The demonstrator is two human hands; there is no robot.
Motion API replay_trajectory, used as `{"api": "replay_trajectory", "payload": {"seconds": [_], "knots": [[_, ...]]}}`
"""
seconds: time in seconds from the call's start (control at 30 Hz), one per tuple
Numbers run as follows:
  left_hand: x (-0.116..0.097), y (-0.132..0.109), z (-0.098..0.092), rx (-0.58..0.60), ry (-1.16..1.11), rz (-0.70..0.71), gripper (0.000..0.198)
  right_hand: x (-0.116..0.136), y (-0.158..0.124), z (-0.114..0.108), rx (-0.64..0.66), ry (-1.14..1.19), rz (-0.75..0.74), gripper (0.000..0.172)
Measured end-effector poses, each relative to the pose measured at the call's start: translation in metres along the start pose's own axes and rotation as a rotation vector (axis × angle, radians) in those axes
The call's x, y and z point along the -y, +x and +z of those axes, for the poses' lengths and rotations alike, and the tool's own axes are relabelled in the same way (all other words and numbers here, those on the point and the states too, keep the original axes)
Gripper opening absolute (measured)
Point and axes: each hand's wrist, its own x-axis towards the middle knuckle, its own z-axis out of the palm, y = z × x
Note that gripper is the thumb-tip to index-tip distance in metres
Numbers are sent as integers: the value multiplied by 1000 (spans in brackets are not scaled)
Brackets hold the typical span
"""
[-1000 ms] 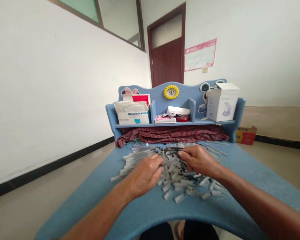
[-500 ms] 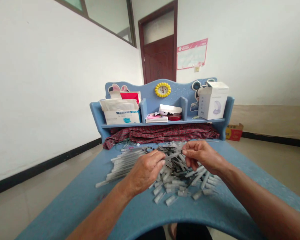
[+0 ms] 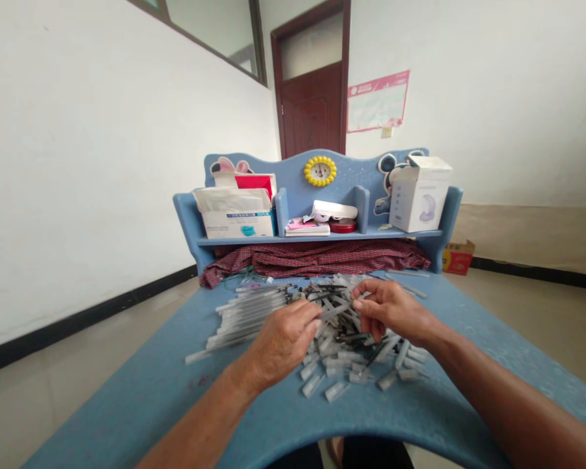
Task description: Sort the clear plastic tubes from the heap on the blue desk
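My left hand (image 3: pixel 284 340) and my right hand (image 3: pixel 390 309) meet over a loose pile of clear pen tubes, caps and black refills (image 3: pixel 351 345) on a blue desk (image 3: pixel 254 417). Both hands pinch the same thin clear pen tube (image 3: pixel 336 311), the left at its near end, the right at its far end. A neat row of assembled clear pens (image 3: pixel 247 316) lies just left of my left hand. Short clear caps (image 3: pixel 336 389) are scattered at the near edge of the pile.
At the desk's far end a blue shelf (image 3: pixel 322 236) holds a mask box (image 3: pixel 237 221), a white carton (image 3: pixel 418 193), a small yellow clock (image 3: pixel 320 170) and small items. A red checked cloth (image 3: pixel 317 257) lies under it. A cardboard box (image 3: pixel 458 256) sits on the floor at right.
Both hands rose from the pile holding a clear tube between them, then dropped slightly toward the pile. The camera shifted a little, so the shelf sits further left.
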Motion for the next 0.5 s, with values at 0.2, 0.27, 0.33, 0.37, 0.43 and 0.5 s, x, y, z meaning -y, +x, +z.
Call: {"api": "replay_trajectory", "payload": {"seconds": [0.2, 0.27, 0.33, 0.37, 0.43, 0.5], "knots": [[0, -2, 1, 18, 5, -13, 16, -4, 0, 1, -5, -61, 29, 31], [-1, -2, 1, 28, 6, -16, 16, -4, -2, 1, 30, 1, 16, 30], [-1, -1, 1, 36, 7, -22, 16, -4, -3, 1, 38, 13, 13, 36], [-1, -1, 1, 40, 8, -23, 16, -4, -3, 1, 28, -7, 21, 34], [-1, -1, 1, 44, 5, -22, 17, -6, -3, 2, 1, -61, 46, 31], [-1, -1, 1, 48, -3, -16, 17, -7, -2, 2, -9, -72, 60, 34]]}}
